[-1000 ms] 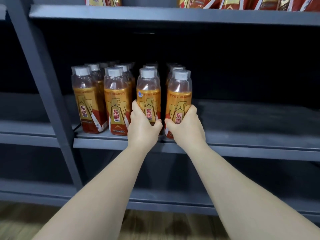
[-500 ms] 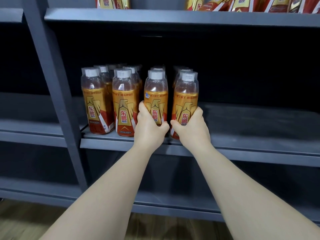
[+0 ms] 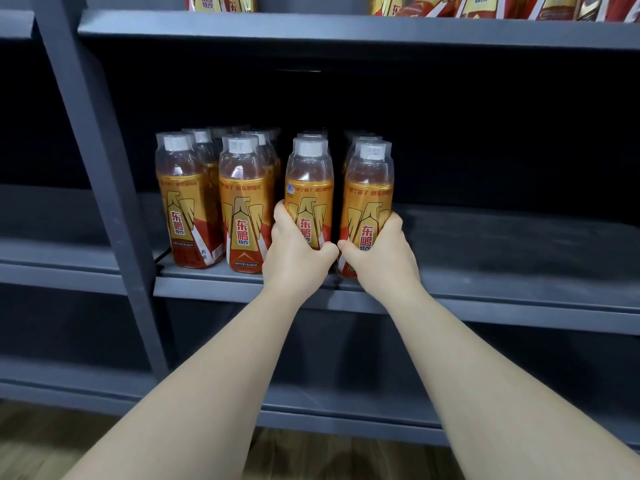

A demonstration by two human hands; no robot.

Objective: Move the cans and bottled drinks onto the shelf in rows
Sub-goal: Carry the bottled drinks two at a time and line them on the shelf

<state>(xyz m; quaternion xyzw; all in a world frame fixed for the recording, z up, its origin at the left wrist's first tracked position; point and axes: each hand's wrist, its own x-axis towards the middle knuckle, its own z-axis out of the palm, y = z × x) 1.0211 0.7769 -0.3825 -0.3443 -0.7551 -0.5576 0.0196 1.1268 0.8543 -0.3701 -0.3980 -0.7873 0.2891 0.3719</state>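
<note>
Head view: middle shelf of a grey rack, with 4 files of orange-labelled bottles running from the front lip back into the dark.
Left hand: mine, fingers and thumb wrapped round the lower half of bottle 3, counting front bottles from the left.
Right hand: mine, wrapped the same way round the lower half of bottle 4; my thumbs almost meet between the 2 bottles.
Bottles 3 and 4: upright at the front of their files, near the lip, a narrow gap between them. My hands mostly hide the bases, so I cannot tell whether they are fully seated.
Bottle 1 and bottle 2: upright, untouched; bottle 2 is just beside my left hand.
Step in hand: by my judgement, setting or squaring the front pair of files 3 and 4.
Next move: probably level the 2 fronts with bottles 1 and 2, then loosen my fingers straight back so neither bottle tips.
Spare room: bare board to the right of bottle 4.
Upper shelf: red-and-gold packs, only their lower edges showing.
</note>
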